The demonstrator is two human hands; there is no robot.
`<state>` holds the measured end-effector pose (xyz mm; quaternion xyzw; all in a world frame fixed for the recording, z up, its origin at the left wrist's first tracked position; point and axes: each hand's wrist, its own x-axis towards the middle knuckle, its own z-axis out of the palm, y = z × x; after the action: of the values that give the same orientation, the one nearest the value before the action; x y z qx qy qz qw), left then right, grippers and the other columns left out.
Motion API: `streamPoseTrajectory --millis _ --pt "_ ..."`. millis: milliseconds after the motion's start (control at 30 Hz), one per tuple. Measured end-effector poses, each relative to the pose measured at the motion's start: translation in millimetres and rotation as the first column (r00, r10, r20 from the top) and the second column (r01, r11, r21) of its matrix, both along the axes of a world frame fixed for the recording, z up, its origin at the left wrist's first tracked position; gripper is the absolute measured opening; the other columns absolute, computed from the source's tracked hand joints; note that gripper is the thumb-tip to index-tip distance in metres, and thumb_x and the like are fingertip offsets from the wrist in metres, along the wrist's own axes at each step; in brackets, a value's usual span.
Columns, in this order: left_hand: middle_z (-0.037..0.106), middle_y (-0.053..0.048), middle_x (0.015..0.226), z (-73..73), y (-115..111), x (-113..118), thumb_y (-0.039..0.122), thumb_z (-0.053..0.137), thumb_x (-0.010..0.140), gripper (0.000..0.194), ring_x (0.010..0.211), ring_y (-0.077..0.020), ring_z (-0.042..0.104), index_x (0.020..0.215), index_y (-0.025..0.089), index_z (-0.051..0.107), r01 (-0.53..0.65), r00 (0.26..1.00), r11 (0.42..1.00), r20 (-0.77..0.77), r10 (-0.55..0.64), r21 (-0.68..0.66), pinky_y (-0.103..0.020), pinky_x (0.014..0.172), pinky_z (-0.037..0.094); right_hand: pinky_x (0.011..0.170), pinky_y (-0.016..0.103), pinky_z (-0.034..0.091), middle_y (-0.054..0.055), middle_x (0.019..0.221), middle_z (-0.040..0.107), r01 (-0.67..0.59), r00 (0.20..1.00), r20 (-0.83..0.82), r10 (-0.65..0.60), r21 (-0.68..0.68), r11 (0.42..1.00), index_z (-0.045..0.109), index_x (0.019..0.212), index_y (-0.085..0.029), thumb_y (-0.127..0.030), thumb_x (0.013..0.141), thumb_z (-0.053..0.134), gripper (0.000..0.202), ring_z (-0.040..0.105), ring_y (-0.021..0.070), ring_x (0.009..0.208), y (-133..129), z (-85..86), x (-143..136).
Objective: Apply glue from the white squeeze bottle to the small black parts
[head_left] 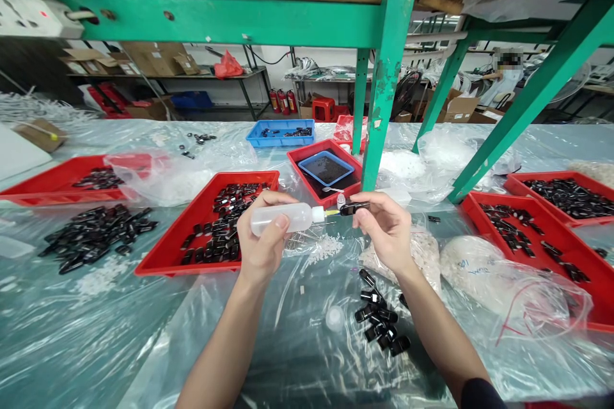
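Above the table (297, 339), the bottle (294, 217), judged light, soft and best held round its body, was clasped so by the left hand (261, 246), and the part (351, 209), seemingly stiff and slick, was pinched at one end by the right hand (389, 230).

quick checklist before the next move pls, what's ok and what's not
1. Bottle secure in the left hand: ok, gripped around its body.
2. Black piece secure in the right hand: ok, pinched near its outer end.
3. Nozzle aimed at the black piece: ok, the bottle lies sideways and points toward it.
4. Nozzle touching the black piece: cannot tell, too small to make out.
5. Enough left in the bottle: cannot tell, no clear fill level shows.
6. Work surface clear of loose parts: not ok, a group of black pieces lies on the plastic sheet.
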<state>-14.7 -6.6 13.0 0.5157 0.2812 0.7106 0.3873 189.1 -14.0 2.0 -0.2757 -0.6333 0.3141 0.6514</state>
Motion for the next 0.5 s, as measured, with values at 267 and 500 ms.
streamPoseTrajectory --millis 267,500 --pt "0.061 -0.002 0.062 0.2 0.1 0.0 0.052 0.086 0.068 0.040 0.044 -0.0087 0.045 0.082 0.016 0.076 -0.015 1.000 1.000 -0.015 0.015 0.009 -0.020 0.038 0.033 0.059 0.031 0.050 0.000 0.080 0.067 -0.002 1.000 0.000 0.002 -0.002 1.000 0.076 0.111 -0.027 -0.038 0.099 0.070 0.017 0.058 0.0134 0.061 -1.1 0.4 -0.7" --pt "0.061 -0.002 0.061 -1.9 1.1 -0.5 0.052 0.085 0.069 0.040 0.043 -0.0087 0.045 0.083 0.016 0.077 -0.020 1.000 1.000 -0.021 0.020 0.019 -0.019 0.037 0.033 0.060 0.030 0.049 0.000 0.085 0.068 -0.013 1.000 -0.018 0.013 0.034 0.999 0.077 0.110 -0.028 -0.030 0.099 0.070 0.013 0.057 0.0117 0.062 -1.8 2.9 -1.2"
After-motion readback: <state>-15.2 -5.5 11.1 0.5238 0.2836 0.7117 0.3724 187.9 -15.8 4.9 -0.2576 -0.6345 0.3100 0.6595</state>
